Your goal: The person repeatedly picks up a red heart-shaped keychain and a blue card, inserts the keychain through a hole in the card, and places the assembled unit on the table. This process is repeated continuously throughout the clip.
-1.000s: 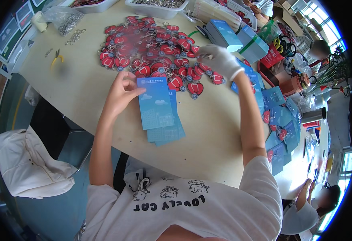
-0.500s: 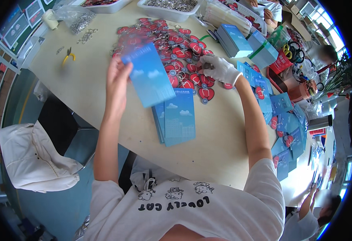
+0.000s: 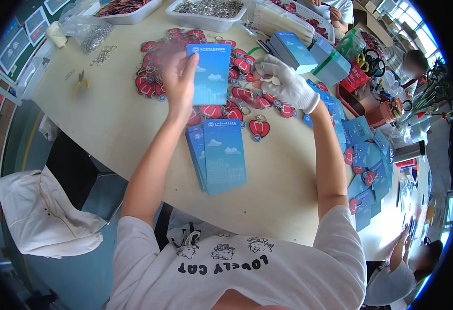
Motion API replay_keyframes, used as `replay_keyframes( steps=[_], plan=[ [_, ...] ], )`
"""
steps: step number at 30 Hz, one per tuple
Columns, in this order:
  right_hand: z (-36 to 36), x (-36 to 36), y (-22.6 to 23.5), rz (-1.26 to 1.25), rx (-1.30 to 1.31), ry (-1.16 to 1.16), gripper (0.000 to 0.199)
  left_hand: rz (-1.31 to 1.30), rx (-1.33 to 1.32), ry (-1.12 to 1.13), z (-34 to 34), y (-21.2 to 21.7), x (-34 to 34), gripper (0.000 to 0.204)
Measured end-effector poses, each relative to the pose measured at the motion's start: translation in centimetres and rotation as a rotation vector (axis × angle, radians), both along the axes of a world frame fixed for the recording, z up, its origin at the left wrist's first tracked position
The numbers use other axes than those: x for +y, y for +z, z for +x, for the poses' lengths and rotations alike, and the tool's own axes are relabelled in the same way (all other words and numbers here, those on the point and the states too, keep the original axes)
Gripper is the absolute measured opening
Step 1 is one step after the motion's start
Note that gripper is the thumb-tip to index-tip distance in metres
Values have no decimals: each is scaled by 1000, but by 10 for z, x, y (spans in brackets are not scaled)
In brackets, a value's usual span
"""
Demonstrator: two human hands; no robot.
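My left hand (image 3: 179,77) pinches a blue card (image 3: 210,77) printed with white clouds, holding it upright over the pile. The thumb lies on the card's front; the other fingers are behind or blurred. In a white glove with bare fingertips, my right hand (image 3: 290,85) bends its fingers together at the pile's right side. Whatever is between those fingertips is too unclear to name. Beneath both hands spreads a pile of red heart-shaped keychains (image 3: 149,85) with metal rings. One heart keychain (image 3: 259,128) lies at the near edge. Nearer me rests a fanned stack of blue cards (image 3: 225,160).
Yellow-handled pliers (image 3: 80,85) and loose metal rings (image 3: 104,56) lie on the left. Trays of metal parts (image 3: 206,15) stand at the back. Banded card stacks (image 3: 291,51) and cards with keychains (image 3: 368,160) fill the right. Other people work beyond. A white jacket (image 3: 45,217) hangs over a chair.
My left hand has swung the blue card rightward and up, from tilted to nearly upright. My gloved right hand has shifted slightly up and right, and keychains under it have been disturbed.
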State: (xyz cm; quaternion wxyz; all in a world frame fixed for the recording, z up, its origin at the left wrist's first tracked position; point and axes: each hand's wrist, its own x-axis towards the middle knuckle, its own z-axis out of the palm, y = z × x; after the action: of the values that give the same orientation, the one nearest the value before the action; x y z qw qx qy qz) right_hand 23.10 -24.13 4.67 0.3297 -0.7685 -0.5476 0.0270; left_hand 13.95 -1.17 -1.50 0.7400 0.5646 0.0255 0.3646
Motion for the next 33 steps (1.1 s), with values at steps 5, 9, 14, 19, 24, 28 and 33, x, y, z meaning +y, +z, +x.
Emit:
replay_keyframes(
  steps=[5,9,14,19,24,28,33],
  plan=[
    [-34,26,7,340,-259,-216,18,149,-77,-21,-14,20,-31,12],
    [-45,35,2,450,138,-338,14,-69,-98,-297,-26,30,-51,17],
    [-46,34,1,493,286,-317,9,-219,-14,-437,-28,26,-54,22],
    [-67,40,14,609,544,-301,25,-290,43,-481,-30,27,-51,16],
    [-72,43,18,644,595,-257,40,-329,39,-516,-35,33,-49,23],
    [-69,47,7,642,528,-259,40,-321,26,-503,-32,28,-50,30],
    [-67,46,1,594,449,-260,46,-311,48,-490,-33,29,-52,27]
  ],
)
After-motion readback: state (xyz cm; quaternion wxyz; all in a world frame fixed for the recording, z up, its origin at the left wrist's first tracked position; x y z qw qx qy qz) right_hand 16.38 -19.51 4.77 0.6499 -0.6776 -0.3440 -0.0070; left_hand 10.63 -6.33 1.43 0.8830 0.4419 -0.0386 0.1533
